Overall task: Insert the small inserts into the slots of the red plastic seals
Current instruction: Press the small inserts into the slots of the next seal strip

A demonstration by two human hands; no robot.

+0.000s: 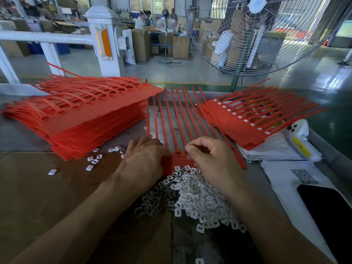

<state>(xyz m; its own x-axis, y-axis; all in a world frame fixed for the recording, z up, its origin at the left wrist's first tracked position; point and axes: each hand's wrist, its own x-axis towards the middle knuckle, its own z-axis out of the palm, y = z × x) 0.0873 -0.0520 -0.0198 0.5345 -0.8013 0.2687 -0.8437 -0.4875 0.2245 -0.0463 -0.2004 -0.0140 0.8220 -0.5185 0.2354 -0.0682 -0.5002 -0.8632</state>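
Progress of the insert-fitting task, seen from the head camera. The sheet of red seals (178,158) in hand lies on the table (22,134) between the two hands, its straps fanning away from the person. The left hand (144,159) lies over the sheet's left part with fingers bent; whether its grip pinches the sheet or only presses it cannot be told. The right hand (207,157) has thumb and forefinger drawn together at a slot, a grip that suggests a pinched insert, though the insert itself is hidden.

Done: the stack of seals on the right (245,122) shows a white insert in every visible slot of its top sheet.

Left: the taller stack on the left (91,119) shows open slots in its top sheet, and it looks the larger of the two, so the greater share of the work probably remains. On the sheet in hand, the one slot visible between the hands seems not yet filled. A heap of loose inserts (196,199) lies just before the hands, with strays (92,161) on the cardboard (38,187) to the left.

Writing: a yellow label on the white device (301,138) at right carries digits too blurred to read; a printed paper (304,177) bears a QR code. No brand is legible.
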